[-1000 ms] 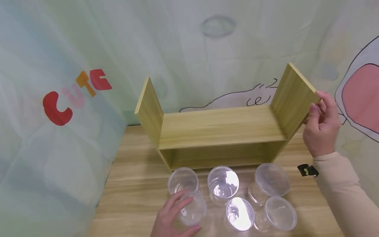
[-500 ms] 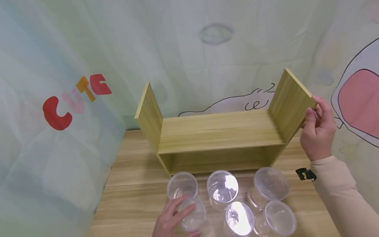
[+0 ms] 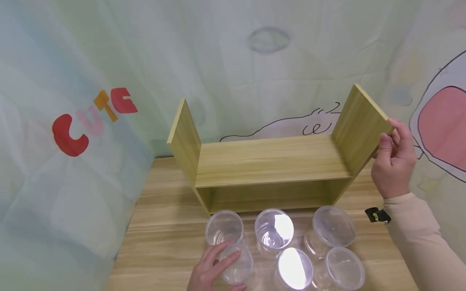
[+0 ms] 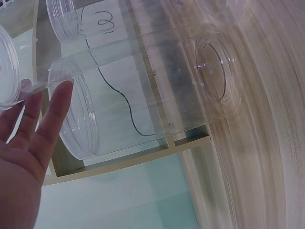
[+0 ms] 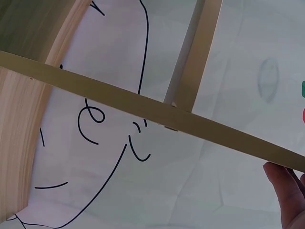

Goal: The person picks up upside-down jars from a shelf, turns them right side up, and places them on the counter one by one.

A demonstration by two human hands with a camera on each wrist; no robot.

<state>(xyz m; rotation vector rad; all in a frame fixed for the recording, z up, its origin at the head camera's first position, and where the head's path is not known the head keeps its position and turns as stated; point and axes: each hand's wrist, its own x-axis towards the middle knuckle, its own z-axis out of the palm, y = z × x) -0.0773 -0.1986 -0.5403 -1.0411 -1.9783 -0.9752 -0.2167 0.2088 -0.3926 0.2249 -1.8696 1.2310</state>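
My left hand [image 3: 209, 270] rests spread at the front-left clear plastic jar [image 3: 240, 268], its fingers over and beside the round top. In the left wrist view the fingers of the left hand [image 4: 33, 138] look nearly straight and touch that jar's rim [image 4: 8, 71]; the thumb is out of sight there. With my right hand [image 3: 395, 161] I hold the front upper edge of the right side panel of a light wooden shelf [image 3: 269, 161]. The right wrist view shows the right hand [image 5: 286, 191] at the panel's edge [image 5: 143, 110], fingers partly cut off.
Several more clear jars stand in two rows before the shelf, including a back-left jar [image 3: 224, 228], a middle one [image 3: 274, 230] and a back-right one [image 3: 334, 226]. They stand on a wood-grain table [image 3: 153, 230]. A printed curtain [image 3: 218, 60] hangs behind.
The head view shifts slightly, so the shelf and jars sit a little lower than one second ago. Both hands keep their places on the jar and the shelf.
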